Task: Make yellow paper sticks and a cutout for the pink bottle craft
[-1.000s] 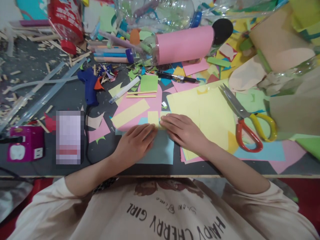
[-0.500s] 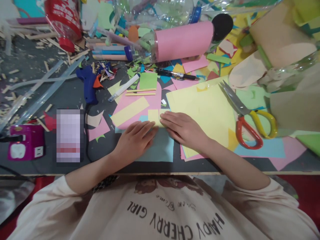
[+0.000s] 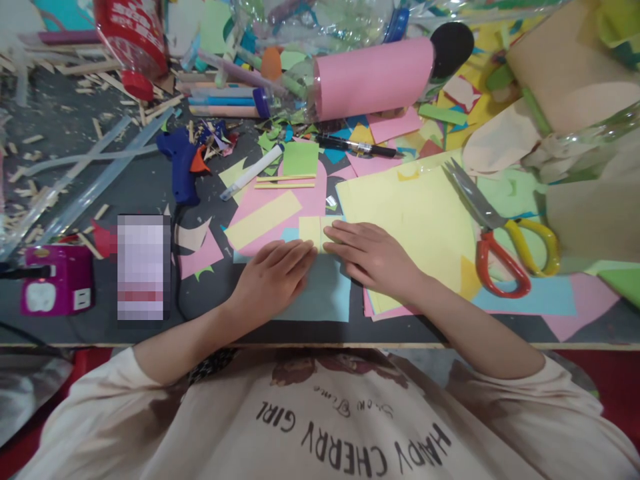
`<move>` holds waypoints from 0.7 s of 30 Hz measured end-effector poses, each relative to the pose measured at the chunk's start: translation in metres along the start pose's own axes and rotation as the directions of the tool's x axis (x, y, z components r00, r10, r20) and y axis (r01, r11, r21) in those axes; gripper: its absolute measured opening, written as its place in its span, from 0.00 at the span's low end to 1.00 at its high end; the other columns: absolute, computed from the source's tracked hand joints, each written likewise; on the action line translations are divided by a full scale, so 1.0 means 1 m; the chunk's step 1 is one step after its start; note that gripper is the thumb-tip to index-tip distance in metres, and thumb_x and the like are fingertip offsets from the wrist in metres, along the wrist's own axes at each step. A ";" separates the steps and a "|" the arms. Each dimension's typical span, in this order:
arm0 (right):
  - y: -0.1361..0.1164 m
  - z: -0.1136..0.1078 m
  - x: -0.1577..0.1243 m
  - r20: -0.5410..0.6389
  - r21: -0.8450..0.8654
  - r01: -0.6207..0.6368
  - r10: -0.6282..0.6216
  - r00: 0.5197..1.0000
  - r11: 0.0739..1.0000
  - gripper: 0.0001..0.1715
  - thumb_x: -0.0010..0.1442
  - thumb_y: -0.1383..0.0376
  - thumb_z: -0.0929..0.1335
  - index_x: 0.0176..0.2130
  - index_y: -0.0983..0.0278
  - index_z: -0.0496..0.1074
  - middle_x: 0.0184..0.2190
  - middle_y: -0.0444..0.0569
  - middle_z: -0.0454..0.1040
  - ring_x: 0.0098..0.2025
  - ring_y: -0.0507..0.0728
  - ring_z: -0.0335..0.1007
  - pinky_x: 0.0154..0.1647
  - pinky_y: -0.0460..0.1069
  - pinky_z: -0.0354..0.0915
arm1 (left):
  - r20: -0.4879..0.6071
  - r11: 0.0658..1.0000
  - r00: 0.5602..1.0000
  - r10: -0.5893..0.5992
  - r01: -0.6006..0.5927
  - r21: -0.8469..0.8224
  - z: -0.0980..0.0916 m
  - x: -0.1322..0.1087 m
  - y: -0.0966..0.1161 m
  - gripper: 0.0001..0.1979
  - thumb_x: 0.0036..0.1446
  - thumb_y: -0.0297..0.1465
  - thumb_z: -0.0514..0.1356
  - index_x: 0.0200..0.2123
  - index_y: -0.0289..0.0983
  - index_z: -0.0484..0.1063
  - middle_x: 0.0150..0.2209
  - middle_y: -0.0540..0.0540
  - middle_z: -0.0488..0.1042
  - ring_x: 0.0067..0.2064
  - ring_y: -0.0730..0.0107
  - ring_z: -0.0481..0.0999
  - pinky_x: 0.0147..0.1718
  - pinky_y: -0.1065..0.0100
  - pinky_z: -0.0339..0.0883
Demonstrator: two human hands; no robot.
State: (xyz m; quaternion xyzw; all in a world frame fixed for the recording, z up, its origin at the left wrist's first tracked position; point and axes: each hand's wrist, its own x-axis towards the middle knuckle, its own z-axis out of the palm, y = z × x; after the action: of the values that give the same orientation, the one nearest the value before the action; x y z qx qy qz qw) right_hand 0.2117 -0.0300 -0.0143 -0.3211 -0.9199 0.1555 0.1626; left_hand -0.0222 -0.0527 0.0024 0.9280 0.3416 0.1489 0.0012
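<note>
My left hand (image 3: 273, 277) and my right hand (image 3: 373, 257) lie side by side, fingers stretched flat, pressing a small pale yellow paper piece (image 3: 310, 230). Their fingertips meet over it. The piece rests on a light blue sheet (image 3: 325, 297) near the table's front edge. A large yellow sheet (image 3: 415, 220) lies under my right wrist. Neither hand grips anything.
Red-and-yellow scissors (image 3: 500, 240) lie open to the right. A blue glue gun (image 3: 183, 167), a white cutter (image 3: 253, 172), a black pen (image 3: 357, 145) and a pink paper roll (image 3: 375, 77) sit behind. Paper scraps, glue sticks and plastic bottles crowd the back. A magenta box (image 3: 55, 287) stands at left.
Both hands stay on the yellow piece; the fingers have shifted only slightly along it. The view has moved a little.
</note>
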 end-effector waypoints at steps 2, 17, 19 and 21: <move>0.000 0.000 0.000 0.004 -0.011 0.003 -0.003 1.000 1.000 0.19 0.65 0.68 0.60 0.50 0.68 0.74 0.56 0.58 0.75 0.61 0.63 0.69 0.55 0.60 0.70 | 0.001 1.000 1.000 0.008 -0.008 0.030 -0.002 0.001 0.000 0.12 0.63 0.25 0.54 0.48 0.31 0.72 0.46 0.40 0.80 0.47 0.62 0.80 0.45 0.62 0.73; 0.000 -0.001 0.000 -0.012 -0.061 0.041 -0.042 0.999 0.997 0.19 0.65 0.68 0.61 0.50 0.69 0.74 0.55 0.58 0.75 0.60 0.63 0.70 0.54 0.58 0.70 | 0.015 0.998 1.000 0.007 -0.008 0.055 -0.003 0.001 0.001 0.13 0.63 0.25 0.53 0.48 0.31 0.73 0.47 0.42 0.80 0.47 0.63 0.80 0.46 0.63 0.73; 0.000 -0.001 0.000 -0.001 -0.056 0.035 -0.035 0.999 0.998 0.19 0.65 0.68 0.61 0.51 0.68 0.74 0.55 0.58 0.75 0.60 0.63 0.69 0.54 0.59 0.70 | 0.051 0.999 0.999 -0.007 0.005 0.036 -0.002 0.000 0.001 0.14 0.64 0.26 0.52 0.49 0.33 0.73 0.48 0.41 0.80 0.49 0.63 0.79 0.48 0.62 0.72; 0.000 0.000 -0.001 0.026 -0.036 0.015 -0.014 1.000 0.999 0.19 0.66 0.68 0.61 0.52 0.66 0.73 0.57 0.57 0.74 0.62 0.62 0.67 0.55 0.59 0.69 | 0.083 1.000 0.996 -0.020 0.020 0.007 -0.001 -0.001 0.001 0.15 0.64 0.26 0.52 0.51 0.33 0.72 0.49 0.40 0.79 0.51 0.62 0.78 0.49 0.61 0.72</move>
State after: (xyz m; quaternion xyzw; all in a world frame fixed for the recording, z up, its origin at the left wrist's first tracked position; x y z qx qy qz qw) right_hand 0.2123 -0.0305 -0.0140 -0.3151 -0.9270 0.1416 0.1458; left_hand -0.0226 -0.0539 0.0032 0.9299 0.3511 0.1090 0.0141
